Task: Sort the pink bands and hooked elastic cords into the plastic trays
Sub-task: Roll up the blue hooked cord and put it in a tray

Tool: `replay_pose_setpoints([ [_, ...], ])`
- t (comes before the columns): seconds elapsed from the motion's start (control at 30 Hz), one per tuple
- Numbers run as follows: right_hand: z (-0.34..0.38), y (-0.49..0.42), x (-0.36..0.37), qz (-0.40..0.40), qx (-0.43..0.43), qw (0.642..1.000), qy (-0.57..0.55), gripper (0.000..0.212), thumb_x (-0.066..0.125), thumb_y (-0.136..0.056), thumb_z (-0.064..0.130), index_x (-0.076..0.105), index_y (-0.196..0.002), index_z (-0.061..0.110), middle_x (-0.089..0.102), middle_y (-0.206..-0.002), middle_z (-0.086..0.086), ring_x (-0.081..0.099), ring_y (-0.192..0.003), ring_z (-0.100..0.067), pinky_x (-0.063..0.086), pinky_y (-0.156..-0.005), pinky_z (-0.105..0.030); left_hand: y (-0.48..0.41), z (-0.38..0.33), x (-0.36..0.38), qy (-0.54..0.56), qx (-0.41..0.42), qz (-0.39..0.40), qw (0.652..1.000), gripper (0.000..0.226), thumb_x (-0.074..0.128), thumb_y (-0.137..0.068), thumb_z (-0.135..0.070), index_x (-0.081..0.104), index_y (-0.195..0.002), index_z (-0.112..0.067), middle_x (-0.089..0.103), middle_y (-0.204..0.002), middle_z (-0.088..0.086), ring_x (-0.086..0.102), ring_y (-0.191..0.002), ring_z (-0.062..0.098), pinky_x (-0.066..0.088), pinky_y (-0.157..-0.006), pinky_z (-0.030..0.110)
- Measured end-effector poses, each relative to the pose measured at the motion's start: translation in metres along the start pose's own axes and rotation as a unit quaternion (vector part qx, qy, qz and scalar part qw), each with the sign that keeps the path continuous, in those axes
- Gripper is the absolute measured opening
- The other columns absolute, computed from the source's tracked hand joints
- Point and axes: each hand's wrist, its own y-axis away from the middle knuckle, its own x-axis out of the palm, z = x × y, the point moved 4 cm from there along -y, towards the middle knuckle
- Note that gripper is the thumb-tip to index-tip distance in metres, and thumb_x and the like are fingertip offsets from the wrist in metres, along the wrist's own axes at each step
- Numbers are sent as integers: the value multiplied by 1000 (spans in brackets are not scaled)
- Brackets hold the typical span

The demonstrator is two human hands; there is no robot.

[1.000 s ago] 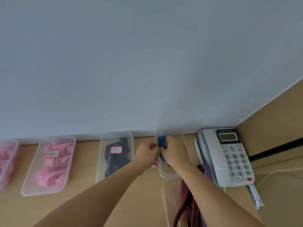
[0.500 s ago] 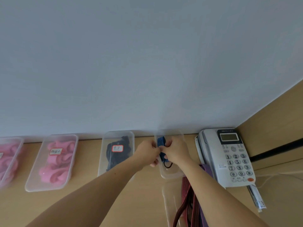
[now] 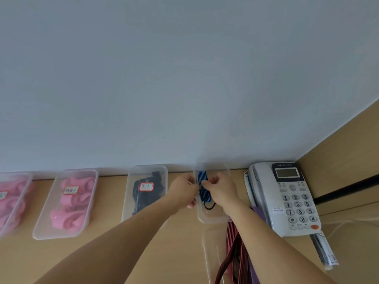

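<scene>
Now both hands work over the clear tray [image 3: 213, 217]: the left hand [image 3: 182, 190] and right hand [image 3: 220, 189] each pinch the folded blue cord [image 3: 203, 186], held between them, its black hook [image 3: 210, 206] dangling just below. Next, seemingly: lower it and let go.

Five trays [image 3: 65, 234] – two hands [image 3: 182, 190]; one telephone [image 3: 287, 198]

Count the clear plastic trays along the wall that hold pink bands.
2. One clear plastic tray of pink bands sits left of the tray of black cords; another pink-filled tray is cut off at the left edge. More may lie beyond view.
</scene>
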Motion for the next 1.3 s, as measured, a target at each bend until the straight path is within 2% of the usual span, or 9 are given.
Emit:
replay_pose_setpoints([
  [0.2, 0, 0, 2, -12, -6, 1000, 0, 18, 72, -87, 30, 59, -80, 19, 65, -80, 5, 60, -69, -7, 39, -51, -21, 1, -2, 0, -7, 10, 6, 1000, 11, 46, -95, -12, 57, -95, -10, 68, -72, 10, 65, -59, 23, 56, -58, 33],
  [0.33, 1, 2, 2, -9, -14, 1000, 19, 18, 70, -88, 32, 60, -86, 17, 65, -81, 5, 60, -71, -7, 41, -54, -21, 2, -4, 1, -36, 3, 2, 999, 15, 46, -96, -14, 55, -105, -7, 71, -90, 18, 70, -75, 33, 60, -71, 44],
  [0.43, 3, 2, 0, -4, -8, 1000, 23, 21, 69, -88, 36, 60, -87, 18, 65, -82, 6, 60, -72, -6, 39, -54, -22, 4, -4, 1, -53, 5, -5, 999, 23, 48, -95, -18, 54, -113, -5, 70, -97, 23, 64, -72, 30, 58, -74, 47],
  [0.6, 13, 4, -6, 0, -41, 998, 57, 26, 62, -93, 39, 62, -102, 15, 64, -92, 5, 58, -77, -7, 36, -52, -17, 2, -5, 1, -71, 20, -33, 997, 32, 51, -96, -23, 47, -125, -11, 64, -102, 10, 60, -78, 20, 53, -63, 34],
  [0.73, 19, 10, -14, 6, -79, 994, 80, 33, 60, -94, 38, 61, -115, 12, 59, -98, 7, 56, -87, -11, 35, -55, -13, 3, -14, -2, -152, 65, -76, 983, 43, 49, -97, -20, 41, -138, -9, 49, -135, 11, 50, -120, 25, 42, -97, 34],
  [0.9, 33, 26, -37, -5, -163, 975, 153, 25, 56, -95, 31, 63, -110, 13, 65, -110, -3, 60, -90, -16, 50, -75, -30, 24, -27, -1, -239, 93, -90, 962, 56, 47, -96, -22, 32, -149, -11, 36, -151, 11, 38, -137, 28, 34, -110, 39],
  [1.1, 45, 61, -71, 1, -208, 954, 216, 32, 57, -94, 34, 63, -119, 15, 63, -120, -2, 60, -106, -19, 39, -77, -26, 66, -42, 9, -272, 127, -110, 948, 45, 48, -94, -22, 48, -138, -12, 49, -138, 11, 45, -128, 28, 38, -105, 38],
  [1.23, 30, 101, -98, -40, -191, 957, 216, 26, 56, -92, 34, 66, -110, 17, 68, -110, 0, 63, -101, -20, 44, -77, -28, 97, -51, 22, -266, 164, -117, 943, 23, 53, -87, -19, 68, -102, -10, 69, -102, 8, 61, -86, 24, 49, -71, 29],
  [1.3, 16, 120, -106, -49, -169, 961, 212, 22, 57, -91, 33, 68, -102, 18, 70, -103, -1, 64, -97, -22, 50, -81, -32, 111, -49, 32, -257, 176, -80, 947, 15, 53, -87, -18, 67, -88, -13, 69, -86, 3, 61, -75, 21, 48, -65, 28],
])
